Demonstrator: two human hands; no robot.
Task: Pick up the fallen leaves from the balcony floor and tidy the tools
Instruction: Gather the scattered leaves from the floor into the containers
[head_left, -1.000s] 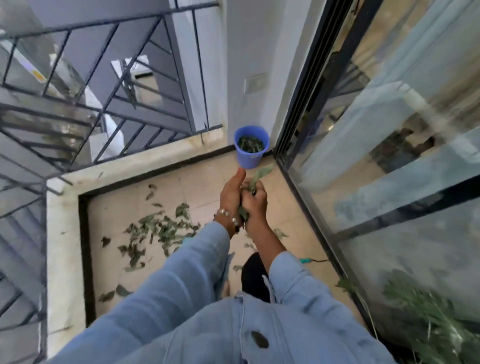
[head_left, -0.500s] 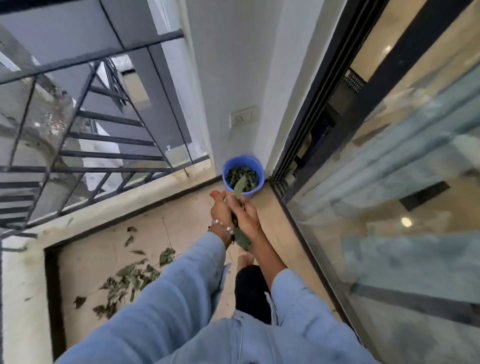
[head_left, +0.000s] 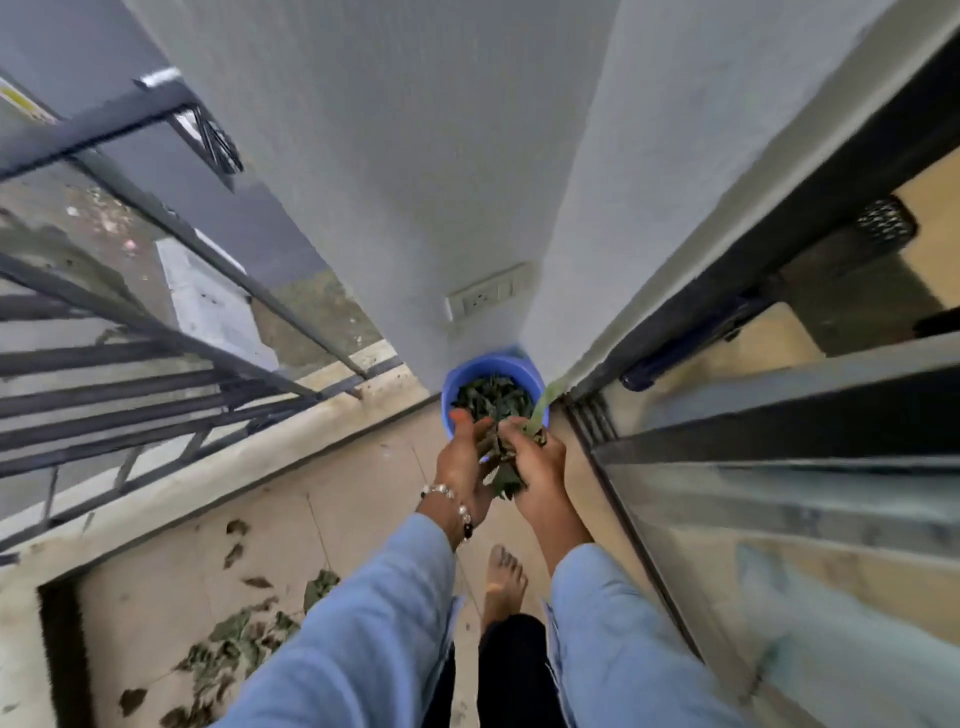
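Head view, left hand and right hand with fingers curled round a bunch of leaves, just near the far blue bucket (half full), more fallen leaves on the floor, near left.

Balcony as seen from my head. A dark metal railing runs along the left side above a pale stone kerb that borders the tiled floor. Ahead, a grey-white wall carries a white socket plate low down, near the corner. On the right, a black-framed sliding glass door runs along the floor's right edge, its panes showing blurred reflections. My bare foot stands on the floor near the door track, below black trousers.
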